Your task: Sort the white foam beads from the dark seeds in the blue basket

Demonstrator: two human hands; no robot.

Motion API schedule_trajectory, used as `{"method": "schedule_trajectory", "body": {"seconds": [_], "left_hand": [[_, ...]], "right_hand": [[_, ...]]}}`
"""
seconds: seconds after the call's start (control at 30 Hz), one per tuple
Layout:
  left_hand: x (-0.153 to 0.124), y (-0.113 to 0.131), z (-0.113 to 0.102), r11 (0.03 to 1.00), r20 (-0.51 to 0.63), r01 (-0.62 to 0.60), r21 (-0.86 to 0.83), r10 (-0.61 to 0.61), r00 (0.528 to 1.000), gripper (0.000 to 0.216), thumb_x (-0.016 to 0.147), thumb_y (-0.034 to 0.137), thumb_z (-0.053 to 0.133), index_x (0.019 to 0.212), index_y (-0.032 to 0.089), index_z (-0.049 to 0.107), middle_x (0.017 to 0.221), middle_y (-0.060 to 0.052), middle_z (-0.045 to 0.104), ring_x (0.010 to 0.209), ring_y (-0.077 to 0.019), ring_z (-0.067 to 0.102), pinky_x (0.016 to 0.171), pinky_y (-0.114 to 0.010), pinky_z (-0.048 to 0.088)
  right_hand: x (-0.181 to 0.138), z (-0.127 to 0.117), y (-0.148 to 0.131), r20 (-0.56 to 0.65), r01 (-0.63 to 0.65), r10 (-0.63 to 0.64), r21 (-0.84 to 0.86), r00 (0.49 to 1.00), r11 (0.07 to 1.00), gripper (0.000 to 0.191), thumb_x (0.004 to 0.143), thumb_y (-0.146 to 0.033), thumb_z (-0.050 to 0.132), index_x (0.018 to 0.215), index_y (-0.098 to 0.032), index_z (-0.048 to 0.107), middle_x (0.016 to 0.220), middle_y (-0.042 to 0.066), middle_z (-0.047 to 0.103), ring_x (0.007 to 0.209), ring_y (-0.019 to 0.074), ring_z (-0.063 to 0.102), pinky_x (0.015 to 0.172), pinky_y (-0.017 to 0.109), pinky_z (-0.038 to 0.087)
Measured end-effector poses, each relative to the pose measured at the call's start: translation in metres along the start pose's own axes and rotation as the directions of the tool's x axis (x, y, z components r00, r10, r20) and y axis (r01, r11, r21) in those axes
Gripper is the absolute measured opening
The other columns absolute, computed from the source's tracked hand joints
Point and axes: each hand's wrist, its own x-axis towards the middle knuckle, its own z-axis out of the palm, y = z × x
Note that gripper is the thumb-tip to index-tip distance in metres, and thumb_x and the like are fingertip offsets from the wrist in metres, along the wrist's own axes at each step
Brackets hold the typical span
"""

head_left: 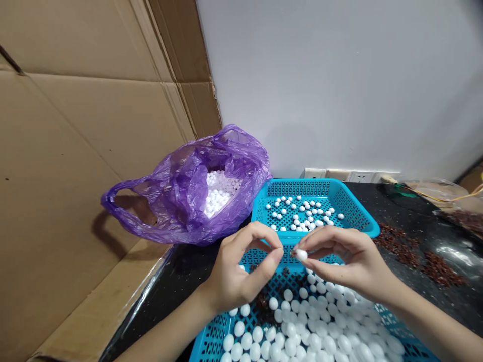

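My right hand pinches a small white ball between thumb and fingertips, and a reddish-brown bit shows at the ball's left side. Just left of it, my left hand has its thumb and index finger pressed together; whatever may be between them is too small to make out. Both hands are above the near blue basket, which is full of loose white balls. Dark brown bits lie among the balls on its left side.
Behind stands another blue basket with scattered white balls. A purple plastic bag of white balls leans by the cardboard. Reddish-brown pieces lie on the black countertop at right, near wall sockets and a yellow wire.
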Motion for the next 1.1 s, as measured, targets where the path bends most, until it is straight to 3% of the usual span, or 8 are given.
{"method": "schedule_trajectory", "body": {"seconds": [0.1, 0.2, 0.37, 0.5, 0.77, 1.1], "left_hand": [[0.0025, -0.0029, -0.0022, 0.956, 0.167, 0.216, -0.198, -0.185, 0.968, 0.008, 0.084, 0.014, 0.056, 0.09, 0.016, 0.06, 0.081, -0.003, 0.061, 0.072, -0.0118, 0.062, 0.063, -0.023, 0.055], [0.0042, -0.0048, -0.0038, 0.905, 0.272, 0.304, -0.298, -0.225, 0.936, 0.008, 0.082, 0.015, 0.06, 0.089, 0.017, 0.064, 0.081, -0.003, 0.063, 0.07, -0.0115, 0.063, 0.062, -0.022, 0.055], [0.007, -0.004, -0.0039, 0.9, 0.272, 0.332, -0.281, -0.257, 0.927, 0.005, 0.075, 0.014, 0.069, 0.078, 0.016, 0.067, 0.075, -0.003, 0.065, 0.07, -0.0119, 0.063, 0.066, -0.022, 0.054], [0.0089, -0.0014, -0.0035, 0.877, 0.304, 0.378, -0.297, -0.288, 0.908, 0.005, 0.075, 0.019, 0.068, 0.075, 0.014, 0.066, 0.071, -0.003, 0.065, 0.063, -0.0117, 0.063, 0.059, -0.022, 0.054], [0.0071, -0.0009, -0.0041, 0.838, 0.374, 0.468, -0.28, -0.354, 0.857, 0.007, 0.077, 0.021, 0.066, 0.076, 0.014, 0.065, 0.07, -0.003, 0.064, 0.059, -0.0102, 0.061, 0.056, -0.02, 0.052], [0.0098, -0.0009, -0.0007, 0.78, 0.349, 0.553, -0.291, -0.452, 0.821, 0.008, 0.071, 0.017, 0.07, 0.07, 0.013, 0.063, 0.063, 0.002, 0.059, 0.052, -0.006, 0.053, 0.048, -0.015, 0.046]], "right_hand": [[0.0002, -0.0018, 0.0, 0.037, -0.014, 0.012, 0.069, 0.999, 0.997, 0.02, 0.077, -0.01, 0.068, 0.091, -0.024, 0.068, 0.089, 0.001, 0.069, 0.083, 0.0146, 0.065, 0.072, 0.025, 0.058], [0.0008, -0.003, -0.001, 0.078, -0.037, 0.028, 0.114, 0.997, 0.993, 0.019, 0.078, -0.011, 0.067, 0.092, -0.024, 0.068, 0.088, 0.002, 0.068, 0.082, 0.0144, 0.064, 0.07, 0.025, 0.057], [0.0017, -0.0033, -0.0043, 0.11, -0.068, 0.055, 0.122, 0.992, 0.99, 0.019, 0.078, -0.012, 0.068, 0.093, -0.024, 0.071, 0.088, 0.001, 0.07, 0.079, 0.0132, 0.066, 0.07, 0.023, 0.056], [0.0024, -0.0028, -0.0061, 0.11, -0.087, 0.075, 0.107, 0.991, 0.99, 0.018, 0.077, -0.014, 0.07, 0.091, -0.025, 0.072, 0.087, 0.002, 0.072, 0.079, 0.0145, 0.067, 0.067, 0.024, 0.055], [0.0034, -0.0046, -0.0062, 0.142, -0.026, 0.021, 0.03, 0.99, 0.999, 0.018, 0.078, -0.017, 0.07, 0.092, -0.028, 0.074, 0.086, 0.002, 0.074, 0.078, 0.0154, 0.068, 0.066, 0.025, 0.055], [0.0044, -0.0056, -0.0055, 0.163, 0.029, -0.022, -0.04, 0.986, 0.999, 0.017, 0.08, -0.018, 0.069, 0.093, -0.027, 0.074, 0.086, 0.002, 0.074, 0.078, 0.0156, 0.068, 0.066, 0.026, 0.055]]}}
